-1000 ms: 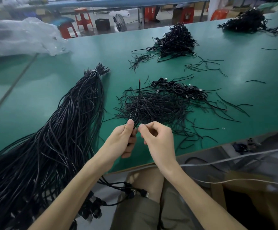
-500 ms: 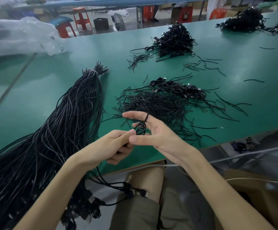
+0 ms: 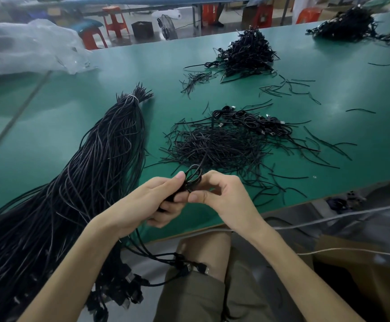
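A small coil of black cable (image 3: 193, 176) sits between my two hands above the near edge of the green table (image 3: 73, 126). My left hand (image 3: 152, 201) grips the coil's lower part, thumb on top. My right hand (image 3: 222, 191) has its fingers curled and pinches the coil from the right. A thin black tie strand runs up from the coil toward the pile of loose ties (image 3: 222, 145). More of this cable hangs down to plugs (image 3: 189, 267) over my lap.
A big tied bundle of long black cables (image 3: 91, 173) lies on the left and drapes off the table. Coiled finished cables (image 3: 252, 119) lie behind the ties. Further cable heaps (image 3: 247, 52) (image 3: 345, 24) sit at the back. Clear plastic bags (image 3: 29, 47) lie far left.
My right hand's fingers, spread open half a second ago, have curled round the coil. Both hands moved slightly up and together on it.
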The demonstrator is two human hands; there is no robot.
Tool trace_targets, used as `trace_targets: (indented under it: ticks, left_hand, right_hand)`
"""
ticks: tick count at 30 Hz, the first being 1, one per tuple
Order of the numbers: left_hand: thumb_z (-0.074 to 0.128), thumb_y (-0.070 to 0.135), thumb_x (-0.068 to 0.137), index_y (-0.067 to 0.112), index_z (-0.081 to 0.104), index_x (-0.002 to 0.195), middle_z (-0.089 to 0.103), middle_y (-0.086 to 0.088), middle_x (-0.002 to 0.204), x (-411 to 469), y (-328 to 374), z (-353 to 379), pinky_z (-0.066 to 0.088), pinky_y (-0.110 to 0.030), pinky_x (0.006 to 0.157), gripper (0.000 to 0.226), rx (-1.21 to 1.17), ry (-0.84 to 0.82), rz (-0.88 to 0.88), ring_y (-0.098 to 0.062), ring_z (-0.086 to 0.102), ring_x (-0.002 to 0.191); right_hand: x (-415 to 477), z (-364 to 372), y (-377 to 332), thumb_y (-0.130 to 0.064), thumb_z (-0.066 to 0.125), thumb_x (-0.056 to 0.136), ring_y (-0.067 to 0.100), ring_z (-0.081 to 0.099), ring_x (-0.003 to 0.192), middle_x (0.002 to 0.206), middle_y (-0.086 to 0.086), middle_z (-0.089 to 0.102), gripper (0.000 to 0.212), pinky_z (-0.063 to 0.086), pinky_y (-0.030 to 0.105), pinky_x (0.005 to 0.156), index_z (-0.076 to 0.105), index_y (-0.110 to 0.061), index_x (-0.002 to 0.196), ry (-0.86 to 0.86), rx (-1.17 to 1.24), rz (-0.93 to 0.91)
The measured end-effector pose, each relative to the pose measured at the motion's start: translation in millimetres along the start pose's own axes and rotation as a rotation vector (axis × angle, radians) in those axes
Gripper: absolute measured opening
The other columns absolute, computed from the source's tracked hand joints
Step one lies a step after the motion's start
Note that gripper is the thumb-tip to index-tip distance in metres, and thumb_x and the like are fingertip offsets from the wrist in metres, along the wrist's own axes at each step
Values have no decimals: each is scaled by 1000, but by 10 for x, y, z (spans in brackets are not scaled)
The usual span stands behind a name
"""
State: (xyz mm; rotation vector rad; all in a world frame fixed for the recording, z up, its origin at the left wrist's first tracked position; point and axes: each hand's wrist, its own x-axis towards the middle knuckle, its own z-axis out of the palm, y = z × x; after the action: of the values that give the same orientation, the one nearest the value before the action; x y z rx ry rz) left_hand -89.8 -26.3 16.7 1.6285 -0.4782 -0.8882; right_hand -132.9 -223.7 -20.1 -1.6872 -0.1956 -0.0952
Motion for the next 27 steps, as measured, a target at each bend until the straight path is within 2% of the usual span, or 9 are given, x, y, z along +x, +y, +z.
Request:
trace_targets:
  ticks: [4,6,10,13,16,20,22,24,27]
  left_hand:
    - [37,65,103,23,41,69,24,4,63,23,4,87,18,-24,44,54,31,131,15,-15,16,50]
    - [36,63,104,24,41,67,25,6,61,37,-7,128,16,-23,45,54,26,199,28,-14,17,50]
    - [36,61,104,24,42,65,27,6,59,41,-5,179,19,-22,42,54,12,273,42,-13,18,48]
    - [36,58,105,22,49,66,30,6,58,44,-5,230,22,-24,43,55,16,306,36,-14,22,47]
    - [35,47,109,12,60,83,50,-2,60,21,3,254,36,-28,44,51,56,341,66,-20,37,46]
    - [32,27,111,10,58,125,75,-12,93,-107,72,192,54,-42,65,34,173,318,178,-31,65,65]
    - [36,26,109,13,54,136,75,-5,113,-202,116,152,59,-41,77,35,310,211,233,-25,74,86]
    - [45,32,105,25,45,147,69,10,129,-289,151,132,57,-31,90,43,466,94,254,-16,71,108]
    - [58,27,101,38,31,155,62,29,134,-340,184,107,49,-18,102,62,610,82,201,2,63,119]
  right_hand:
    - [-2,16,3,-20,78,89,17,65,72,75,-2,70,13,52,44,75,72,-25,79,86,-71,-4]
    - [-21,29,-10,-22,75,92,22,67,74,76,3,71,9,53,43,73,74,-17,85,76,-61,-4]
    - [-75,37,-40,-19,74,94,18,65,72,76,7,71,12,49,26,68,74,-8,88,76,77,25]
    - [-101,43,-55,-14,74,93,22,61,72,81,12,64,13,48,31,68,70,-10,82,118,55,-28]
    - [-98,67,-70,-9,73,93,15,56,72,83,2,56,16,43,22,68,67,-10,78,192,-183,-154]
    - [-68,41,-63,-6,69,95,15,50,70,85,-2,49,19,37,19,66,61,-7,78,251,-422,-234]
    - [-60,25,-63,-6,68,96,15,48,69,86,-3,47,19,36,20,64,60,-7,79,243,-490,-250]
    - [-52,20,-84,-5,66,97,14,45,67,87,-3,46,20,35,20,64,58,-7,79,235,-542,-290]
    - [-34,10,-140,0,65,97,9,39,71,88,-2,47,19,32,16,70,58,-6,80,232,-619,-376]
